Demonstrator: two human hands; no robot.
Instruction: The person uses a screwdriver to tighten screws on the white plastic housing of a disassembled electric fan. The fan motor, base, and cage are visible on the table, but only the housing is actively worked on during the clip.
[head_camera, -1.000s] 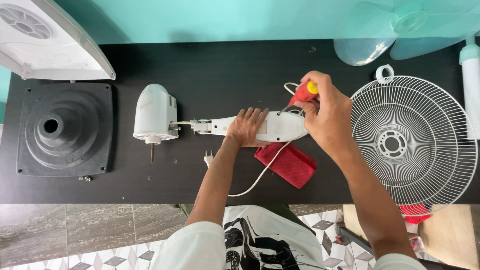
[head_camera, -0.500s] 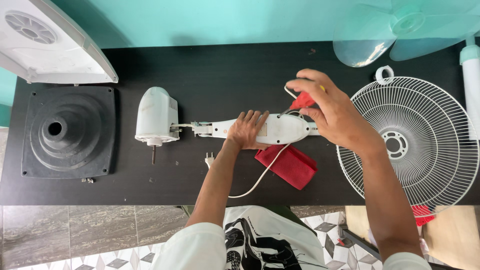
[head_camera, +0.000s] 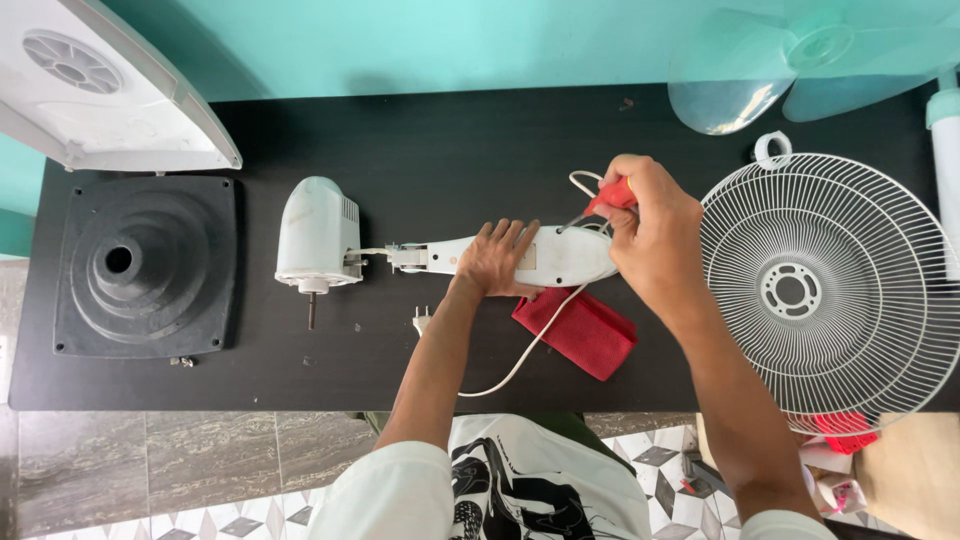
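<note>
My left hand (head_camera: 499, 260) lies flat on the white fan neck (head_camera: 560, 256), pressing it to the black table (head_camera: 450, 140). My right hand (head_camera: 652, 232) grips a red-handled screwdriver (head_camera: 606, 199) whose tip points down at the neck's right part. The neck joins a white motor housing (head_camera: 316, 233) on the left, with its shaft pointing toward me. A red cloth (head_camera: 583, 330) lies under the neck, and a white cord (head_camera: 520, 355) with a plug (head_camera: 421, 320) trails toward the table's near edge.
A dark square fan base (head_camera: 145, 265) sits at the left, with small screws (head_camera: 181, 361) by its near corner. A white cover (head_camera: 100, 90) leans at top left. A white wire grille (head_camera: 825, 285) lies at the right; translucent blades (head_camera: 800, 60) lie behind it.
My right hand has tipped the screwdriver down and brought its tip onto the fan neck. My left hand has stayed on the neck.
</note>
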